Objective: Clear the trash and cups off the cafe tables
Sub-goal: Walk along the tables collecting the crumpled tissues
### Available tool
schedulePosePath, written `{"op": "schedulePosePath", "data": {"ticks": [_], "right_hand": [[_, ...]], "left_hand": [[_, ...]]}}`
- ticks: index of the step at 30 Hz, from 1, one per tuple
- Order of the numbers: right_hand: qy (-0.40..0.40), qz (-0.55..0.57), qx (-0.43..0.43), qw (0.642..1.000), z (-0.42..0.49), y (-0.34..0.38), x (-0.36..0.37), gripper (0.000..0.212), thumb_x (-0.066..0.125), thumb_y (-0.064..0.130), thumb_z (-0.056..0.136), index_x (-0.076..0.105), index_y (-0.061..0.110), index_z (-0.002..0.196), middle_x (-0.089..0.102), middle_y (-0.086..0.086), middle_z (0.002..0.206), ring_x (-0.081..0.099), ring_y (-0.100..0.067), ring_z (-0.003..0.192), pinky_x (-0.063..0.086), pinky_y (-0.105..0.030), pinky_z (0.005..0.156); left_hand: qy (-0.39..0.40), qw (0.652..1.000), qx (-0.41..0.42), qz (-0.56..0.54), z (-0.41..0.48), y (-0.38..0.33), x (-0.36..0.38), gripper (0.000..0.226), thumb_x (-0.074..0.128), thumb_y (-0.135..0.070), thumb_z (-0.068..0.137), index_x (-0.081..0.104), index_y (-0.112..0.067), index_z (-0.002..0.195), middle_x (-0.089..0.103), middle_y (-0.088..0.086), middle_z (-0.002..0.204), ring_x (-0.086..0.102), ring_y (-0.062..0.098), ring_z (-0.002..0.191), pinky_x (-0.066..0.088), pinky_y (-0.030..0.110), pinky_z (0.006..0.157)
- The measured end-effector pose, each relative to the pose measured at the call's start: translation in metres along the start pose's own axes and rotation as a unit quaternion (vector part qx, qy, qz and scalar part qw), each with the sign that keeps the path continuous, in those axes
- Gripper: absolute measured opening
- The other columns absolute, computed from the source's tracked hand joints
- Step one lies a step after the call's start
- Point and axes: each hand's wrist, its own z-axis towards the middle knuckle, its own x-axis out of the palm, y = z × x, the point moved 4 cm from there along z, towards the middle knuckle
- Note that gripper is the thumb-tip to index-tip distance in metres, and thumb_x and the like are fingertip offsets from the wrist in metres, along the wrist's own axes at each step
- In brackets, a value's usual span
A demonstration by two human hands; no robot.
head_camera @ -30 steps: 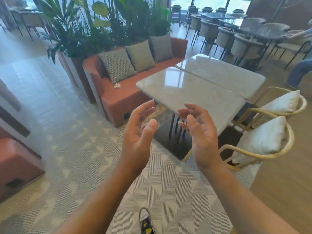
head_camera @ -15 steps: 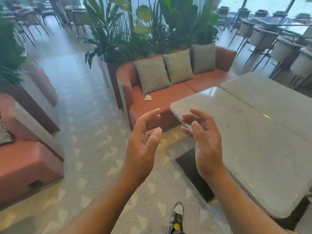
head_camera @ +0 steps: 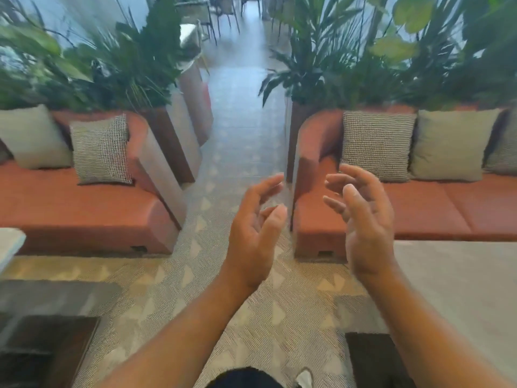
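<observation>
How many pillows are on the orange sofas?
5. Left sofa: plain pillow, checked pillow. Right sofa: checked one, plain one, another cut by the edge. More may be hidden.

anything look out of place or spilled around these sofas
Nothing stands out. Cushions lean against the backs of the left sofa and right sofa; no trash or spill shows on their seats or the carpet. The left hand and right hand are empty, though the right hand hides part of a seat.

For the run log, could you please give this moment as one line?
left hand open, empty | right hand open, empty | aisle ahead between sofas
</observation>
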Motion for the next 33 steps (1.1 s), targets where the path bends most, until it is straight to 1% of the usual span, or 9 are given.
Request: {"op": "schedulePosePath", "data": {"ticks": [3,6,12,16,19,24,26,28,33], "right_hand": [[0.032,0.016,0.006,0.999,0.051,-0.021,0.002,0.045,0.059,0.037,0.095,0.061,0.013,0.132,0.067,-0.009,0.119,0.065,-0.025,0.117,0.054,-0.055,0.102],[0.048,0.024,0.021,0.998,0.092,-0.045,0.001,0.047,0.058,0.032,0.096,0.058,0.006,0.135,0.065,-0.015,0.122,0.063,-0.028,0.119,0.051,-0.061,0.104],[0.022,0.023,0.042,0.999,0.16,-0.09,-0.006,0.045,0.06,0.037,0.091,0.062,0.01,0.127,0.067,-0.013,0.116,0.065,-0.026,0.113,0.053,-0.056,0.1],[-0.024,-0.011,0.044,0.999,0.223,-0.12,-0.029,0.039,0.061,0.037,0.092,0.064,0.018,0.126,0.07,-0.007,0.113,0.067,-0.027,0.113,0.056,-0.05,0.099],[-0.08,-0.046,0.044,0.995,0.277,-0.136,-0.055,0.038,0.06,0.03,0.096,0.059,0.02,0.133,0.069,-0.01,0.118,0.065,-0.035,0.119,0.053,-0.06,0.105],[-0.174,-0.088,0.035,0.98,0.359,-0.142,-0.1,0.035,0.059,0.029,0.098,0.06,0.021,0.132,0.067,-0.004,0.119,0.064,-0.026,0.118,0.053,-0.058,0.105],[-0.204,-0.103,0.036,0.973,0.38,-0.144,-0.118,0.035,0.058,0.03,0.099,0.06,0.019,0.133,0.066,-0.002,0.12,0.063,-0.019,0.117,0.054,-0.052,0.105],[-0.242,-0.112,0.035,0.963,0.395,-0.147,-0.138,0.044,0.059,0.04,0.095,0.06,0.019,0.133,0.066,-0.004,0.122,0.063,-0.019,0.12,0.053,-0.045,0.105],[-0.286,-0.112,0.019,0.951,0.427,-0.166,-0.174,0.046,0.06,0.04,0.094,0.051,0.035,0.139,0.066,-0.009,0.122,0.063,-0.02,0.118,0.051,-0.048,0.106]], "left_hand": [[-0.037,0.999,-0.007,0.01,0.035,0.013,0.003,0.045,0.053,-0.035,0.094,0.056,-0.025,0.137,0.06,0.0,0.142,0.055,0.021,0.139,0.048,0.055,0.112],[-0.055,0.998,-0.014,0.024,0.07,0.03,0.008,0.047,0.053,-0.036,0.095,0.056,-0.021,0.14,0.059,0.0,0.144,0.054,0.021,0.139,0.048,0.054,0.113],[-0.054,0.998,-0.021,0.023,0.151,0.082,0.029,0.048,0.053,-0.035,0.095,0.055,-0.018,0.14,0.06,0.001,0.143,0.056,0.02,0.136,0.048,0.056,0.112],[0.0,1.0,-0.024,0.008,0.233,0.127,0.065,0.045,0.052,-0.037,0.096,0.056,-0.024,0.139,0.063,-0.013,0.14,0.056,0.018,0.138,0.049,0.052,0.113],[0.048,0.998,-0.026,-0.019,0.299,0.155,0.096,0.042,0.053,-0.036,0.095,0.057,-0.027,0.136,0.063,-0.01,0.139,0.058,0.018,0.136,0.049,0.055,0.112],[0.13,0.99,-0.011,-0.049,0.404,0.187,0.147,0.04,0.054,-0.035,0.096,0.059,-0.032,0.135,0.064,-0.009,0.141,0.057,0.017,0.138,0.049,0.058,0.112],[0.155,0.986,-0.005,-0.056,0.435,0.197,0.167,0.041,0.054,-0.033,0.097,0.059,-0.029,0.137,0.063,-0.008,0.143,0.057,0.019,0.138,0.049,0.059,0.111],[0.182,0.981,-0.003,-0.065,0.459,0.21,0.189,0.042,0.054,-0.032,0.098,0.058,-0.026,0.139,0.062,-0.008,0.143,0.056,0.021,0.139,0.049,0.06,0.11],[0.219,0.973,-0.02,-0.074,0.498,0.247,0.241,0.044,0.055,-0.03,0.098,0.059,-0.016,0.14,0.064,-0.011,0.14,0.058,0.022,0.137,0.048,0.062,0.111]]}}
